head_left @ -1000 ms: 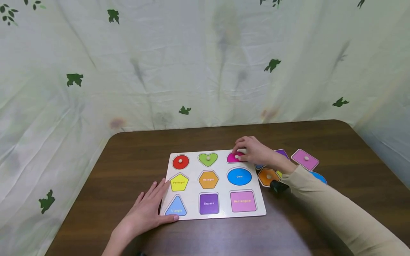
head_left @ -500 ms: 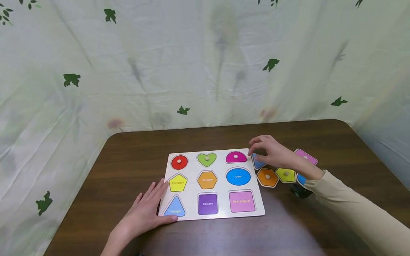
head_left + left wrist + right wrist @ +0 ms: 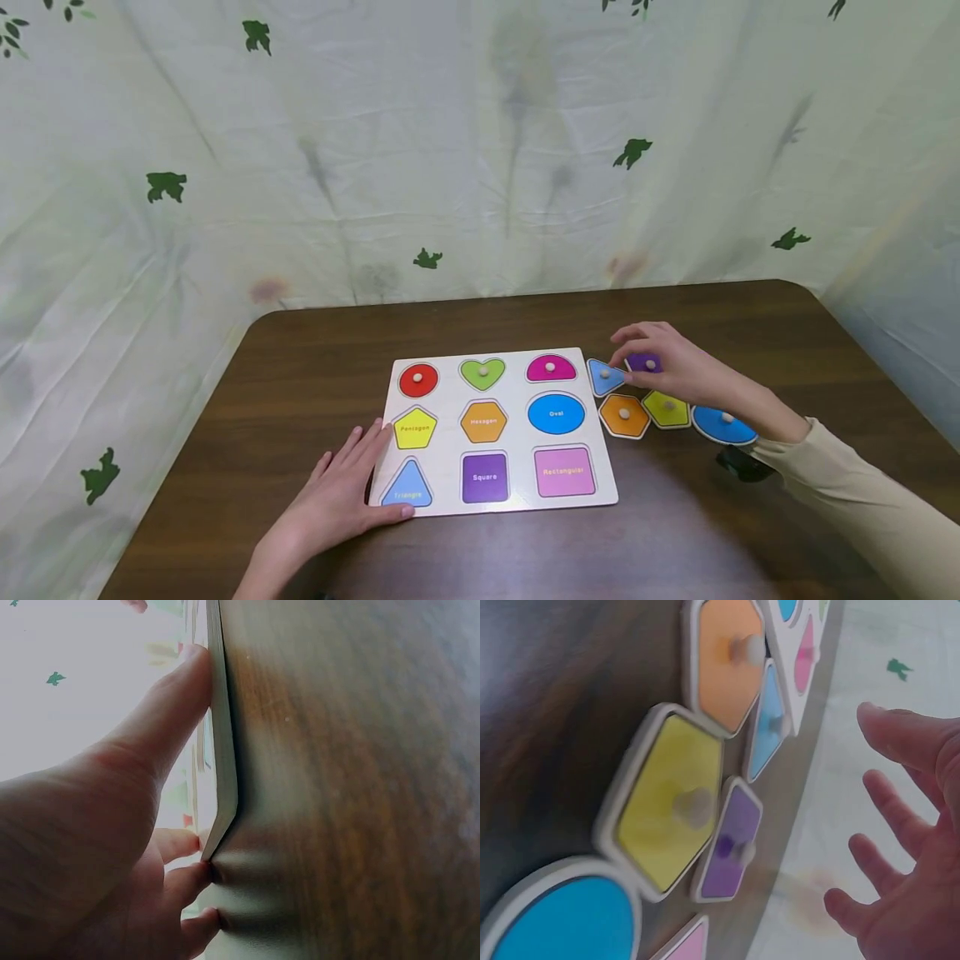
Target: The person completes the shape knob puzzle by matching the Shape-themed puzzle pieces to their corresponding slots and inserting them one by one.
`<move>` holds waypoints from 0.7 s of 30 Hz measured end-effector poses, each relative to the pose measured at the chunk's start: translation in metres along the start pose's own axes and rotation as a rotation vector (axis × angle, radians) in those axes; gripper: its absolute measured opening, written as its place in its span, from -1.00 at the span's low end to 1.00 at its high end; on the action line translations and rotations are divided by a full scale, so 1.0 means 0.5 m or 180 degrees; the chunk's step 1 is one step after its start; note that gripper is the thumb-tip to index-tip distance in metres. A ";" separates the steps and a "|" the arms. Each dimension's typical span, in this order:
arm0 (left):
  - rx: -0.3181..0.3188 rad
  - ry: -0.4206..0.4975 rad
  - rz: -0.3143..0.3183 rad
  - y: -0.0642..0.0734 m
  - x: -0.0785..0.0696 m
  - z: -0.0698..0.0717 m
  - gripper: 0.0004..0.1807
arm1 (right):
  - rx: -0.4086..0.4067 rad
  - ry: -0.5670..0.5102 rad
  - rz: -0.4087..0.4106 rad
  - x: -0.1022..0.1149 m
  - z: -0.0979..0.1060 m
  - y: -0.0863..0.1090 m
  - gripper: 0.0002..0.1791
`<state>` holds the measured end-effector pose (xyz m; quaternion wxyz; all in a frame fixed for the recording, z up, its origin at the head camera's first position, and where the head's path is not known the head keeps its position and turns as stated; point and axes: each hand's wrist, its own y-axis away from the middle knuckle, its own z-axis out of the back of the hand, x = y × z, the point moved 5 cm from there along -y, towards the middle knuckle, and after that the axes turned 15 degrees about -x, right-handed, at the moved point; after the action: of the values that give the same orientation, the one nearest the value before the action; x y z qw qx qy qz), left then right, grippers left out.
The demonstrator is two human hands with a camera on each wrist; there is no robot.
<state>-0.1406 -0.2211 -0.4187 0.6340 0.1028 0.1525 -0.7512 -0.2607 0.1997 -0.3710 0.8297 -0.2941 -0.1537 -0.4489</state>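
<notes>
A white shape puzzle board (image 3: 517, 442) lies on the table. Its top row holds a red circle (image 3: 411, 386), a green heart (image 3: 472, 377) and a magenta semicircle (image 3: 536, 371), each with a knob. My left hand (image 3: 337, 496) rests along the board's left side, its thumb on the front corner. To the right of the board, my right hand (image 3: 686, 364) hovers above the loose pieces with spread fingers, holding nothing. Nearest to it are a blue triangle (image 3: 600, 385) and a purple square (image 3: 639, 359), which the hand partly covers in the head view.
Other loose knobbed pieces lie right of the board: an orange hexagon (image 3: 617, 425), a yellow pentagon (image 3: 662, 418) and a blue oval (image 3: 712, 427). The pink rectangle (image 3: 686, 945) shows at the right wrist view's bottom. A leaf-print cloth (image 3: 480, 167) hangs behind the table (image 3: 330, 333).
My right hand has let go of the semicircle's knob in the top row and moved right, over the loose pieces. The left hand stays on the board.
</notes>
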 end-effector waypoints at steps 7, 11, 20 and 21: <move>-0.0010 0.0048 0.0000 0.001 0.000 0.004 0.25 | 0.0011 0.0028 -0.0051 -0.022 0.008 0.032 -0.77; -0.0008 0.0059 0.0009 0.001 -0.001 0.004 0.25 | 0.0028 0.0150 -0.0054 -0.039 0.013 0.052 -0.76; 0.0008 0.0062 0.0030 -0.001 -0.001 0.001 0.25 | 0.0006 0.0304 -0.0117 -0.076 0.021 0.092 -0.77; 0.0004 0.0053 0.0024 -0.001 0.000 0.001 0.25 | -0.0006 0.0299 -0.0116 -0.080 0.021 0.095 -0.77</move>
<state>-0.1409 -0.2210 -0.4182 0.6355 0.1100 0.1569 -0.7479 -0.2427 0.2526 -0.4003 0.8274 -0.2706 -0.1195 -0.4775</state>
